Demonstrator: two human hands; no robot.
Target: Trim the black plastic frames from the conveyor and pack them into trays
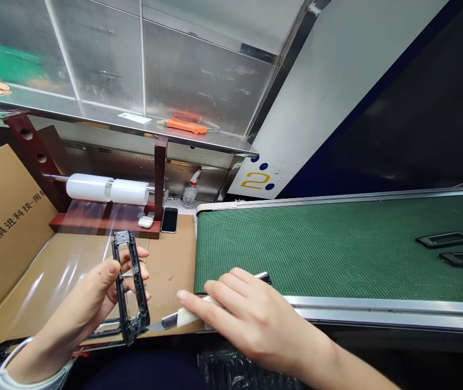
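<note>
My left hand (103, 284) grips a narrow black plastic frame (136, 271), holding it tilted upright with its long opening facing me. In my right hand (243, 314) is a utility knife (186, 317) with a pale handle. Its blade points left and reaches the lower end of the frame; whether it touches the plastic I cannot tell. Another black frame (107, 327) lies on the cardboard behind my left wrist, partly hidden.
A green conveyor belt (296, 249) on the right carries two black frames (444, 239). Rolls of clear film (89, 187) hang on a dark red stand (160, 179). Nearby are a phone (169, 220), an earbud case (145, 221), a spray bottle (190, 192) and a cardboard box (4, 227).
</note>
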